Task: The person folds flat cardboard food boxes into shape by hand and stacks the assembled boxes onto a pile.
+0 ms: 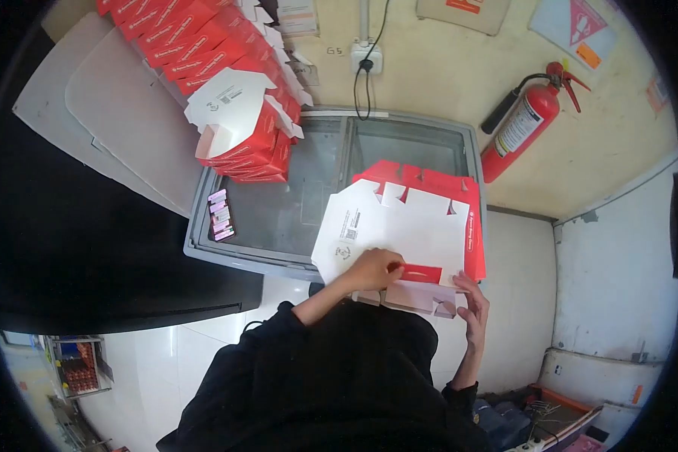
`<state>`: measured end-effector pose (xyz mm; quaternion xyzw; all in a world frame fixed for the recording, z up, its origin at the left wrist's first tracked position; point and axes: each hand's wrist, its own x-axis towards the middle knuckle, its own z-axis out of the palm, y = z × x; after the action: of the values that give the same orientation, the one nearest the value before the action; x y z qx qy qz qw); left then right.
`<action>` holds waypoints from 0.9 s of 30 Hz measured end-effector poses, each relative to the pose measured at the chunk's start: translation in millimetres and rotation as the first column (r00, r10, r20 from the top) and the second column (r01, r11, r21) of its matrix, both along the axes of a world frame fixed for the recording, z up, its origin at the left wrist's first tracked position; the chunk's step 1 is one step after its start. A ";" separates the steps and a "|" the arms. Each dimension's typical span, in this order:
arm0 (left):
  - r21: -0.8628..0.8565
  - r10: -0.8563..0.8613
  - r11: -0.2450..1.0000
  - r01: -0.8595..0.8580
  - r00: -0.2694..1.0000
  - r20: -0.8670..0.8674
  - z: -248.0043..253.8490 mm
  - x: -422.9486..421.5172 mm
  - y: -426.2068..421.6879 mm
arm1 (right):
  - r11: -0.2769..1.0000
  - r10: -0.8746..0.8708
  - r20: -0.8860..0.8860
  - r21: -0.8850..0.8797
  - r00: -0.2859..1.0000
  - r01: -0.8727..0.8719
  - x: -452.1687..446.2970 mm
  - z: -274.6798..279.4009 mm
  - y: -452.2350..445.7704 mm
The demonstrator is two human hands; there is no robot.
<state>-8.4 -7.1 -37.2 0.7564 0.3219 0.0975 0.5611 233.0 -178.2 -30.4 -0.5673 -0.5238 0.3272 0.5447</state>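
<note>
A flat, partly folded cardboard box (407,226), white with red parts, lies at the right end of a glass-topped chest freezer. My left hand (375,270) rests on its near side, fingers curled in at a red flap (422,273). At the near right corner, my right hand (472,307) grips the box, thumb by the corner and fingers along the raised near flap (414,295). Beneath it, more red cardboard (422,178) sticks out at the far and right edges.
Stacked red boxes (245,143) rise at the freezer's back left. A phone (220,216) with a lit screen lies on the freezer (271,215). A fire extinguisher (523,128) hangs on the wall at right. A black cord (367,68) runs from a wall socket.
</note>
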 end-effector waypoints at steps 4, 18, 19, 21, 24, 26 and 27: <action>-0.144 0.111 0.984 -0.105 0.993 0.037 4.9 1.2 -2.1 | 0.981 -0.188 0.167 0.083 0.968 0.176 -14.7 0.6 12.0; 0.342 -0.094 0.934 0.101 0.995 -0.036 53.8 24.7 -8.6 | 0.970 -0.199 0.386 0.209 0.901 0.125 -25.0 20.4 59.1; 0.347 -0.110 0.930 0.120 0.993 -0.049 57.2 23.5 -6.4 | 0.970 -0.188 0.405 0.219 0.895 0.104 -22.2 21.5 61.5; 0.356 -0.137 0.921 0.156 0.987 -0.079 68.3 14.1 1.2 | 0.999 -0.023 0.494 0.034 0.869 0.007 -20.0 19.2 59.3; 0.656 0.485 0.558 -0.509 0.841 0.240 56.4 -57.0 61.3 | 1.000 -0.030 0.520 0.012 0.854 0.028 -18.0 17.8 60.4; 0.184 0.839 0.278 -0.943 0.331 0.432 75.8 -124.5 122.2 | 0.996 -0.085 0.519 0.063 0.851 0.062 -18.4 20.2 58.9; 0.366 0.794 0.025 -0.930 0.241 0.559 33.3 -215.3 179.6 | 0.994 -0.102 0.523 0.085 0.846 0.068 -18.5 22.2 57.5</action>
<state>-223.8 172.4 -4.0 0.5236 0.5988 0.5959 0.1105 214.5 -120.7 -8.2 -0.6403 -0.6374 0.1181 0.4121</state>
